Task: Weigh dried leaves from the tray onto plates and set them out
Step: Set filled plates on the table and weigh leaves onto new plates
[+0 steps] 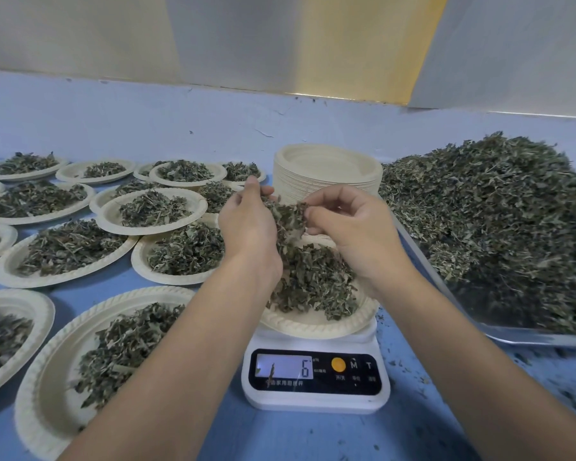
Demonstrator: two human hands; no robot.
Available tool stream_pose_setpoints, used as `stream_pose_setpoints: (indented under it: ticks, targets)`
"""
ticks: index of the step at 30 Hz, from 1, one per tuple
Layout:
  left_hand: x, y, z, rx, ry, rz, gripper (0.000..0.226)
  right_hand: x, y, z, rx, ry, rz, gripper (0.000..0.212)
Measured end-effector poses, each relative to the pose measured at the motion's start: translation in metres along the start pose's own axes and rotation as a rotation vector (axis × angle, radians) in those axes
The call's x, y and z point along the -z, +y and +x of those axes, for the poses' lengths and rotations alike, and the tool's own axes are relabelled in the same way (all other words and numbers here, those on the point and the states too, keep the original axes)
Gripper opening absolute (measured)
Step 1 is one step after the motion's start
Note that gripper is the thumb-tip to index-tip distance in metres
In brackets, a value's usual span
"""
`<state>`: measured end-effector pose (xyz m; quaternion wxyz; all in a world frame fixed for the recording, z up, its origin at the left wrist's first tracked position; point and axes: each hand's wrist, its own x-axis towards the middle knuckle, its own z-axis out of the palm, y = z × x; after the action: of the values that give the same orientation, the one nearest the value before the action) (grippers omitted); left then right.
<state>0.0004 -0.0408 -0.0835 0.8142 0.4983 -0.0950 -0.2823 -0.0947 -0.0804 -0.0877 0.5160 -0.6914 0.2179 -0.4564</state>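
Note:
A white digital scale (314,380) stands on the blue table and its display reads 6. On it sits a cream paper plate (313,324) with a heap of dried green leaves (316,281). Above that plate my left hand (246,224) and my right hand (353,224) hold one clump of dried leaves (288,214) between them, fingers curled round it. To the right, a metal tray (529,336) carries a large pile of loose dried leaves (499,214).
A tall stack of empty paper plates (326,171) stands behind the scale. Several filled plates cover the table to the left, the nearest one (63,371) by my left forearm. Leaf crumbs lie on the table at the right. A pale wall runs along the back.

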Motion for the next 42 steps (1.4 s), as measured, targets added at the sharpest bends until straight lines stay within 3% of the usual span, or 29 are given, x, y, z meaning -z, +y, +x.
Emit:
stream_pose_setpoints:
  ticks: [9,18,28,35,38,42]
  targets:
    - [0.004,0.003,0.009,0.062,0.020,-0.058,0.031,0.014,0.007,0.005,-0.093,0.017,-0.081,0.016]
    - [0.005,0.002,0.013,0.081,0.027,-0.093,0.031,0.013,0.011,0.005,-0.065,0.014,-0.142,0.012]
    - [0.006,0.003,0.013,0.077,0.030,-0.106,0.034,0.012,0.009,0.002,-0.028,-0.012,-0.101,0.030]
    - [0.001,0.002,0.005,0.030,-0.031,-0.066,0.034,0.007,0.003,-0.001,-0.001,-0.108,-0.054,0.012]
    - [-0.002,0.001,-0.001,-0.014,-0.026,-0.010,0.034,0.000,0.001,-0.003,0.038,-0.203,-0.046,0.018]
    - [-0.006,0.000,-0.009,-0.034,-0.039,0.027,0.034,-0.006,0.003,-0.005,0.085,-0.159,-0.195,0.027]
